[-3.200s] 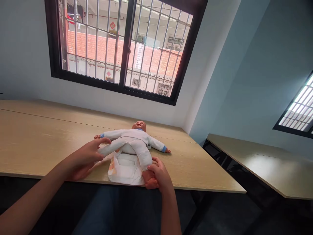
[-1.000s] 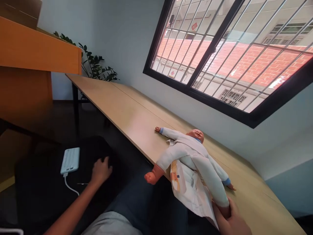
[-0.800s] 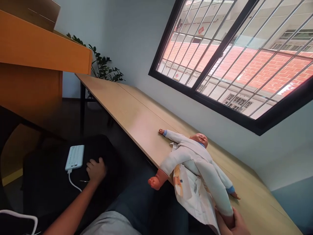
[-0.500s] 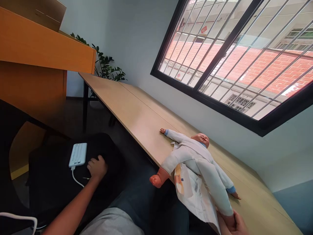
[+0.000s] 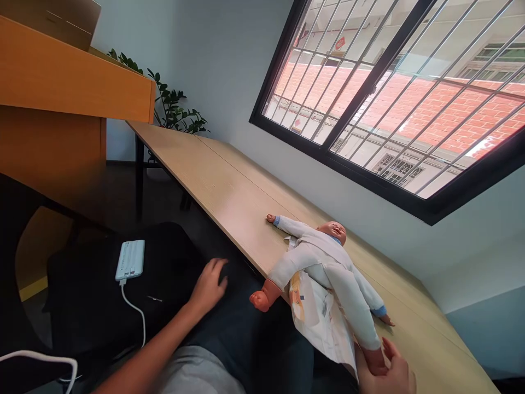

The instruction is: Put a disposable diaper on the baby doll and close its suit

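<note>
A baby doll in a white suit with blue cuffs lies on its back on the wooden table, one leg jutting past the front edge. Beneath its legs a white diaper with an orange-yellow print is spread and hangs over that edge. My right hand is at the lower right, its fingers wrapped around the doll's foot. In the air above my lap, my left hand has its fingers apart and holds nothing, short of the doll's other foot.
On a black seat to the left lie a white power bank with a cable and a small thin shiny item. An orange desk stands behind it. A leafy plant fills the corner, and a barred window is above the table.
My left hand has left the black seat and moved right, towards the doll. My right hand stays at the doll's foot. The view has shifted slightly.
</note>
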Demonstrator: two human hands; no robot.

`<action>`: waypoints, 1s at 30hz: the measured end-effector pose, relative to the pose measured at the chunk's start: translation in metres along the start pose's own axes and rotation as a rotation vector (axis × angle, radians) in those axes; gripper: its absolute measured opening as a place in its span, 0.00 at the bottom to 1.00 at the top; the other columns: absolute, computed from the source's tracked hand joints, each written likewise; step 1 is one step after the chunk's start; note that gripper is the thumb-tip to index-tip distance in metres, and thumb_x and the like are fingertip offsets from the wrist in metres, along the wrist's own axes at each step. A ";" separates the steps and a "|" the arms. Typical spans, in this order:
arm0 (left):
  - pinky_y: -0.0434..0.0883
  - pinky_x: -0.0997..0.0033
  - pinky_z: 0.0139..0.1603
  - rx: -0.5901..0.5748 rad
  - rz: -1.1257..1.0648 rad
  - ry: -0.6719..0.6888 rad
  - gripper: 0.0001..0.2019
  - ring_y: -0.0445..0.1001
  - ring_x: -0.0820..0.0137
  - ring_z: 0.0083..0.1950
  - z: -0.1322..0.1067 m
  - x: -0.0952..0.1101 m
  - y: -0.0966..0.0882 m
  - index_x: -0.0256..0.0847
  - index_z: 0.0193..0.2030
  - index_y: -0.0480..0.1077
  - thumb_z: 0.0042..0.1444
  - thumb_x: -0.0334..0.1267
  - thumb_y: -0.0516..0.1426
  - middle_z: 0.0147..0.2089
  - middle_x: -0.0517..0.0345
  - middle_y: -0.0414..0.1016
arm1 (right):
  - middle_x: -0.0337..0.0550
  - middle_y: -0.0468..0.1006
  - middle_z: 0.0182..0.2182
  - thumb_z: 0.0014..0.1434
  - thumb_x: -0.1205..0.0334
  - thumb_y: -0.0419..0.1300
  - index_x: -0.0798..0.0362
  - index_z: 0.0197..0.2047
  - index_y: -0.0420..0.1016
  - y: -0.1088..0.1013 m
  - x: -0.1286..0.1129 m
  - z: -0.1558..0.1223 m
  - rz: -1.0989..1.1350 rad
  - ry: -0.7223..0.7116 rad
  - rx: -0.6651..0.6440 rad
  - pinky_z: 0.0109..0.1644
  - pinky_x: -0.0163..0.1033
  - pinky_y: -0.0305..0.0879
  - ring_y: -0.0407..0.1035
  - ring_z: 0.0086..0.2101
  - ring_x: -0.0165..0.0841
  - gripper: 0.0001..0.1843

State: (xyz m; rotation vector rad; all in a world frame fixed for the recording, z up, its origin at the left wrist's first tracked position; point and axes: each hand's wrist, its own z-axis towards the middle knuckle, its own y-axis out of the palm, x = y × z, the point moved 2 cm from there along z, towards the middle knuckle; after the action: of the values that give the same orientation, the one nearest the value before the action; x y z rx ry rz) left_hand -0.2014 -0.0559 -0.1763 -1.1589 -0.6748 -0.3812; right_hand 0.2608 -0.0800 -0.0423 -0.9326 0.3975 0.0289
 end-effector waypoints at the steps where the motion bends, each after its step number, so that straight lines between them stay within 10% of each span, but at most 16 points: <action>1: 0.63 0.63 0.76 0.026 -0.041 0.092 0.27 0.65 0.63 0.74 0.001 0.021 -0.008 0.44 0.73 0.63 0.68 0.33 0.55 0.73 0.46 0.64 | 0.72 0.81 0.53 0.60 0.38 0.60 0.58 0.60 0.73 0.002 0.002 0.000 -0.047 -0.134 0.090 0.49 0.65 0.73 0.76 0.51 0.70 0.36; 4: 0.64 0.51 0.77 0.019 -0.241 0.432 0.42 0.59 0.54 0.77 -0.001 0.076 -0.037 0.45 0.79 0.55 0.59 0.30 0.62 0.77 0.41 0.57 | 0.71 0.78 0.57 0.65 0.47 0.59 0.57 0.64 0.70 0.001 0.006 0.002 -0.152 -0.552 0.239 0.54 0.66 0.71 0.74 0.56 0.69 0.31; 7: 0.62 0.38 0.76 -0.105 -0.110 0.468 0.42 0.56 0.43 0.78 -0.007 0.105 -0.059 0.45 0.75 0.64 0.53 0.29 0.67 0.82 0.39 0.50 | 0.69 0.75 0.62 0.67 0.54 0.58 0.55 0.71 0.63 -0.011 0.006 0.002 -0.208 -0.830 0.262 0.56 0.65 0.70 0.70 0.62 0.68 0.32; 11: 0.62 0.36 0.74 -0.143 0.070 0.431 0.39 0.61 0.41 0.75 -0.019 0.128 -0.085 0.36 0.75 0.65 0.54 0.27 0.65 0.78 0.30 0.59 | 0.68 0.65 0.71 0.68 0.55 0.59 0.50 0.75 0.57 -0.030 -0.005 -0.011 -0.226 -0.915 0.198 0.61 0.68 0.67 0.62 0.69 0.68 0.35; 16: 0.49 0.27 0.79 -0.375 0.117 0.838 0.56 0.38 0.38 0.85 -0.027 0.173 -0.096 0.47 0.80 0.56 0.46 0.35 0.76 0.86 0.35 0.40 | 0.60 0.67 0.72 0.68 0.59 0.59 0.47 0.68 0.68 -0.026 -0.016 -0.026 -0.241 -1.028 0.064 0.64 0.67 0.65 0.67 0.67 0.61 0.26; 24: 0.55 0.27 0.77 -0.448 0.337 1.009 0.41 0.46 0.38 0.84 -0.002 0.223 -0.058 0.35 0.71 0.67 0.48 0.30 0.71 0.83 0.28 0.50 | 0.60 0.80 0.55 0.64 0.65 0.59 0.50 0.65 0.76 -0.036 -0.050 -0.016 -0.436 -0.608 -0.272 0.58 0.62 0.71 0.78 0.50 0.55 0.27; 30: 0.67 0.42 0.68 -0.295 0.173 1.096 0.27 0.59 0.42 0.78 0.034 0.248 -0.048 0.42 0.61 0.77 0.52 0.29 0.67 0.78 0.34 0.61 | 0.65 0.63 0.70 0.63 0.67 0.60 0.53 0.72 0.69 -0.043 -0.079 -0.010 -0.204 -0.612 -0.280 0.60 0.54 0.74 0.66 0.66 0.56 0.34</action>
State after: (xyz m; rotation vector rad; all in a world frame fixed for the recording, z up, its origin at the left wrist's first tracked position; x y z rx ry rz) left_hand -0.0550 -0.0261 0.0305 -1.0718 0.4485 -0.8860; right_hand 0.1924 -0.1024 0.0131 -1.1803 -0.2767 0.1819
